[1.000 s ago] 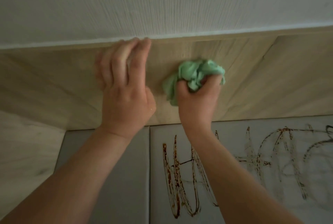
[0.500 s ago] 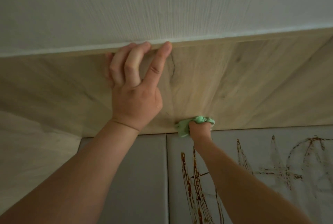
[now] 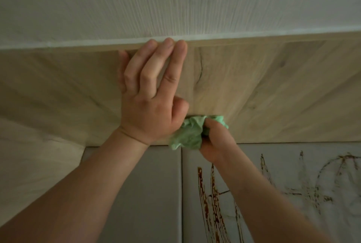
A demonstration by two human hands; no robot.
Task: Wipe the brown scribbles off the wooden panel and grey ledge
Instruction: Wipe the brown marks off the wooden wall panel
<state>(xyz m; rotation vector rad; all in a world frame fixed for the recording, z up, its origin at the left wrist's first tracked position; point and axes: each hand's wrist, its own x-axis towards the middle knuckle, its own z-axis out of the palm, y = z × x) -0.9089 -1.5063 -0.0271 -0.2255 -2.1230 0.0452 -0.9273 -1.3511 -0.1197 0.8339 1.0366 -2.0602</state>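
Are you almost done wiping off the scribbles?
Not yet. The wooden panel shows no brown marks, so that part looks done. The right hand grips the green cloth low on the panel while the left hand rests flat above. The brown scribbles mark the grey ledge, so that is left.

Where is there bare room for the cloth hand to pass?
Free: wooden panel right of the dark crack and left of the left hand; grey ledge left of its seam. Crowded: right hand grips the green cloth close beside the left hand; brown scribbles right of the seam.
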